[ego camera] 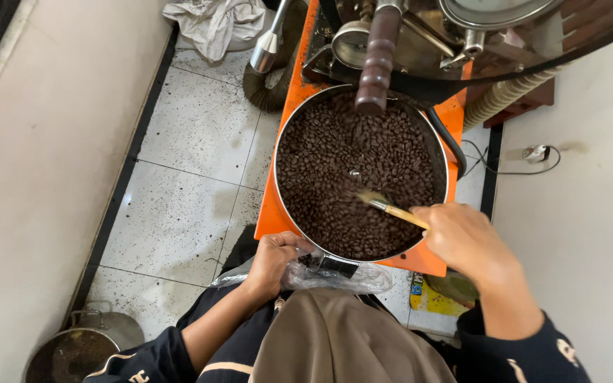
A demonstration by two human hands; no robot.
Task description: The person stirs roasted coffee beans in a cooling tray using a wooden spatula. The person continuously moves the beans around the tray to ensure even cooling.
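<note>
My right hand (466, 237) sits at the near right rim of the tray (282, 128), fingers pinched on the handle of a brush (390, 208). The brush's long axis runs from that hand up and left toward the tray's middle, and its blurred bristles touch the beans (335, 163) just right of centre. The right hand is the one working inside the tray.

My left hand (272, 261) is at the tray's near edge, just left of the black chute (329, 264) on the rim. It is closed around the mouth of a clear plastic bag (335, 278), which hangs below the chute. I cannot tell whether anything is in the bag.

The tray is round and steel, set on an orange base (272, 213), and filled across with dark roasted beans. A dark wooden handle (376, 60) overhangs the tray's far rim. Well to the tray's near left, a metal pot (83, 347) stands on the tiled floor (179, 206); beyond the far left, a crumpled cloth (214, 25).
</note>
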